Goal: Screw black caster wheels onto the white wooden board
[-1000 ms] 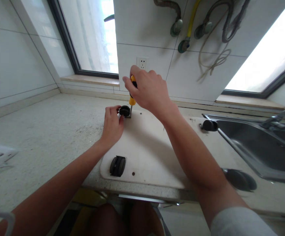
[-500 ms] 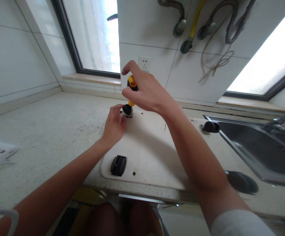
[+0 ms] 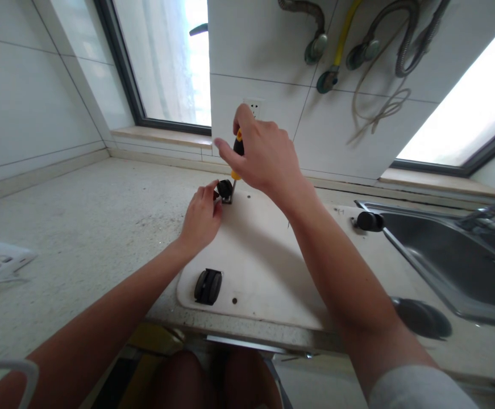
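My right hand (image 3: 264,150) is closed around a yellow and black screwdriver (image 3: 238,146), its thumb sticking out to the left. The metal shaft points down at the mounting plate of a black caster wheel (image 3: 225,188). That caster stands at the far left corner of a white board (image 3: 264,255). My left hand (image 3: 202,216) grips the caster from its left side, fingers curled against the wheel. Another caster (image 3: 208,286) sits at the board's near left corner. At the far right of the board is one more caster (image 3: 369,221).
A steel sink (image 3: 456,255) with a faucet (image 3: 481,213) lies to the right. Near it is a dark, oval caster-like piece (image 3: 421,317). Hoses (image 3: 340,40) hang on the tiled wall. A white plastic object (image 3: 0,258) rests on the countertop (image 3: 102,227) at left.
My right hand has turned, and the screwdriver handle has shifted slightly right and is more covered by the fingers. The left hand stays on the caster. The view has shifted slightly.
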{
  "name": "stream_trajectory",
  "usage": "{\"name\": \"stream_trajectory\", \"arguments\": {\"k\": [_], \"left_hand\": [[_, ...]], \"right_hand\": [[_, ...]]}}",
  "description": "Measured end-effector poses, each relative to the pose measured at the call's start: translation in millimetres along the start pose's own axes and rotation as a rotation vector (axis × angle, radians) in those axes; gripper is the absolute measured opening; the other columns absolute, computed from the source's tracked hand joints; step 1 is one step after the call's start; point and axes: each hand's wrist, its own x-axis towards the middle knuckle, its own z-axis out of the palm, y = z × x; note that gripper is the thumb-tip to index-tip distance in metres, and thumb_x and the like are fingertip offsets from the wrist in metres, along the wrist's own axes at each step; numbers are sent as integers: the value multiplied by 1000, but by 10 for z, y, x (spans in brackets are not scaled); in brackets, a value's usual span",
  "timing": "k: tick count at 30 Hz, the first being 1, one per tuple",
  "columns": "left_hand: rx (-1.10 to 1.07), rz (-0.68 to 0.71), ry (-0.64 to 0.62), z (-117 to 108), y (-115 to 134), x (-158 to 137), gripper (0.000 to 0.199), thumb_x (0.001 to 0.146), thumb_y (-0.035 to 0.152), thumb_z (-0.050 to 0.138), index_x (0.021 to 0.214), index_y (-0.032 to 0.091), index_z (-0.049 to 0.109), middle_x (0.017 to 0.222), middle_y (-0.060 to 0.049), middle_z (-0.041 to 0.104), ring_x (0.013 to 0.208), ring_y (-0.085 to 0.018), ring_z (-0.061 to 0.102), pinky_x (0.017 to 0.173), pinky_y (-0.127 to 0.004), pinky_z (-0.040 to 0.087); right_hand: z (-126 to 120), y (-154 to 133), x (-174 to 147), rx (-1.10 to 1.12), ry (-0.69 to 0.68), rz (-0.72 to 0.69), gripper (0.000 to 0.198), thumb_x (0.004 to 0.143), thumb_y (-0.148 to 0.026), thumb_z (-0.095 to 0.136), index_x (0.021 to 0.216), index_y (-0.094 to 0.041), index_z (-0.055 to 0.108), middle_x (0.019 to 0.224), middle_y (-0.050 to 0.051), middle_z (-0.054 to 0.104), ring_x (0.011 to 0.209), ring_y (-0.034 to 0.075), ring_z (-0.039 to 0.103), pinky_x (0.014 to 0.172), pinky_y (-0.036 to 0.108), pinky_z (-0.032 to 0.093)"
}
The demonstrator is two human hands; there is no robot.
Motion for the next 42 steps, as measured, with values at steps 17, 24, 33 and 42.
{"name": "stream_trajectory", "arguments": {"k": [17,24,33,42], "left_hand": [[-23,-60,-89,-59,63,-14,75,95,14,67,165,20,40,113,-10,83,111,-33,78,102,-52,63],[14,-99,-106,-103,138,-13,67,98,16,68,161,22,45,114,-9,86,108,-32,81,99,-49,63],[38,-75,-120,-136,214,-24,69,99,15,70,162,23,46,112,-8,87,109,-33,81,97,-46,63],[33,-133,-81,-137,209,-26,61,98,18,77,152,27,52,110,-5,87,104,-31,83,90,-44,64]], "right_hand": [[-92,-39,-63,24,-34,-110,45,96,-23,44,140,-26,46,119,12,69,90,28,61,81,40,42],[-90,-49,-69,39,-52,-102,50,96,-29,49,146,-27,43,117,14,69,95,31,61,83,42,45],[-97,-81,-46,4,0,-64,50,97,-22,41,147,-23,42,111,13,71,86,29,63,76,41,42],[-203,-131,-82,6,45,-34,45,97,-22,40,141,-28,38,109,10,69,92,29,65,78,39,42]]}}
